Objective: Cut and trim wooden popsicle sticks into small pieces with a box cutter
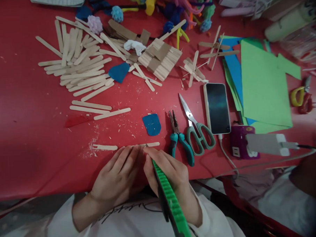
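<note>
Right hand [170,170] wrapped round cutter [170,203], tip at stick [154,144] near tabletop [30,138] front edge. Left hand [117,174] over stick's other end, grip beneath hidden. Cutter could skid off narrow stick into left fingers; excess pressure might split stick.

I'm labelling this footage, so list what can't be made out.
Head view:
1. How far the wooden stick runs leftward: hidden by the left hand.
2. Lower end of the green tool in the right hand: cut off by the bottom edge.
3. Print on the paper: too small.
</note>
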### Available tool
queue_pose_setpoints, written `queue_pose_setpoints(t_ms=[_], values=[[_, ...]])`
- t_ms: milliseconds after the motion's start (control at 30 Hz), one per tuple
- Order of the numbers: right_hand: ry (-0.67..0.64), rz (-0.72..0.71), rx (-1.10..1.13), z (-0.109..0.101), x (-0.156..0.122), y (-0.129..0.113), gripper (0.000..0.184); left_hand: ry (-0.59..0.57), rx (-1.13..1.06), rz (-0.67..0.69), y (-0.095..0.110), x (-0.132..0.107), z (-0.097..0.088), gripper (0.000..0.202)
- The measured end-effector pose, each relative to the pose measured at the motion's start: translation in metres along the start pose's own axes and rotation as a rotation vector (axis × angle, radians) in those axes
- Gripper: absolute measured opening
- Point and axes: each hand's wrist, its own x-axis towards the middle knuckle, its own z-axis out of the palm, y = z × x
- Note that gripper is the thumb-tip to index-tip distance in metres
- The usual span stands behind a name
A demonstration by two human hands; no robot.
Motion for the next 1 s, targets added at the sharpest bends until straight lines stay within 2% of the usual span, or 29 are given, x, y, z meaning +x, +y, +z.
queue_pose_setpoints(t_ms=[367, 433, 500, 633, 700, 833, 1000], values=[[0.045, 0.122, 0.162, -0.008, 0.001, 0.017, 0.013, -0.087, -0.081, -0.05, 0.002, 0.001, -0.01, 0.074], [0.074, 0.081, 0.184, -0.011, 0.002, 0.018, 0.022, -0.083, -0.073, -0.048, 0.002, 0.001, -0.011, 0.073], [0.119, -0.017, 0.271, -0.013, 0.002, 0.018, 0.035, -0.076, -0.065, -0.047, 0.003, 0.002, -0.012, 0.072], [0.373, -0.2, 0.61, -0.009, 0.007, 0.007, 0.03, -0.031, -0.064, -0.044, 0.002, 0.002, -0.011, 0.068], [0.43, -0.251, 0.747, -0.004, 0.011, 0.001, 0.034, -0.013, -0.064, -0.032, 0.002, 0.002, -0.011, 0.067], [0.388, -0.265, 0.769, 0.002, 0.012, -0.005, 0.042, -0.012, -0.066, -0.023, 0.002, 0.001, -0.008, 0.065], [0.287, -0.164, 0.736, -0.003, 0.006, -0.005, 0.036, -0.026, -0.067, -0.039, 0.001, 0.0, -0.007, 0.06]])
